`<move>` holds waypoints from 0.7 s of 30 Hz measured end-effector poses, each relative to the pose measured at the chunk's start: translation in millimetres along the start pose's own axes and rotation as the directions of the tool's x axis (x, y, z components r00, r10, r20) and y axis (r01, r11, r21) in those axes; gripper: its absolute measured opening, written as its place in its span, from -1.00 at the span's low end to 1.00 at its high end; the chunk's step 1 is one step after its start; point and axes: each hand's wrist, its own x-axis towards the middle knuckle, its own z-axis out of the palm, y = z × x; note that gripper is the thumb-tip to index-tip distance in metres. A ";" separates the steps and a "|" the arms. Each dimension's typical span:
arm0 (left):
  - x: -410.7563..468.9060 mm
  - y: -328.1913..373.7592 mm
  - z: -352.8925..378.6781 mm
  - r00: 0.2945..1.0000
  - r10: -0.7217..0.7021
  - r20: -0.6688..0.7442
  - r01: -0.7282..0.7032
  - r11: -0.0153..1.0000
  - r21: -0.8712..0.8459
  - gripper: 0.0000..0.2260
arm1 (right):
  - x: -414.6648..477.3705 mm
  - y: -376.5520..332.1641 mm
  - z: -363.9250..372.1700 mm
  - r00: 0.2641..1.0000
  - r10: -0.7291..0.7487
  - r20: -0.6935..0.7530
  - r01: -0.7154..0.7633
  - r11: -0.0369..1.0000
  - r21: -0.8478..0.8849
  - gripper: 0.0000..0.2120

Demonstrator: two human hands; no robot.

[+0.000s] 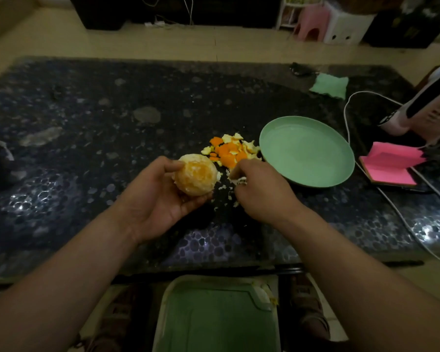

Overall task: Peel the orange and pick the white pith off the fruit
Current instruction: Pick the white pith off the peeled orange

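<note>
The left hand (158, 196) sits palm-up over the near middle of the table (87, 123). Its fingers and thumb are curled around the peeled orange (194, 177), cupping it from below and from the left. The fruit is round and pale, its surface dull and fuzzy with patches of whitish skin.

Just right of it, the right hand (259, 189) is turned knuckles-up with its fingers bent inward. Its fingertips pinch a ragged shred of white pith (239, 180) close to the tabletop. More pale crumbs (226, 198) lie scattered on the table between the two hands.

Just beyond the hands is a small heap of torn peel pieces (230, 151), some bright orange and some showing a creamy underside. The heap lies against the left edge of a smooth, round, shallow green plate (306, 153).

The tabletop is dark and glossy, with a pebble-like pattern. To the right lie a pink pad of notes (391, 166) and a thin white cable (351, 118). A soft green cloth (329, 86) sits farther back. A green rectangular tray (214, 318) with a pale rim sits below the near table edge.
</note>
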 end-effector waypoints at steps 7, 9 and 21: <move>0.8 0.1 4.1 0.998 -0.028 0.051 0.026 0.999 0.035 -0.47 | -6.6 -12.0 -6.8 0.983 -0.043 -0.176 0.045 0.999 0.008 -0.88; 1.6 0.5 3.3 0.998 -0.024 0.058 0.022 0.999 0.042 -0.47 | -10.3 -14.1 -13.0 0.986 -0.051 -0.161 0.080 0.980 0.182 -0.85; 5.9 2.2 2.0 0.990 0.127 0.058 -0.134 0.983 0.123 -0.49 | -21.5 -23.9 -26.9 0.999 0.000 -0.035 0.019 0.842 0.538 -0.78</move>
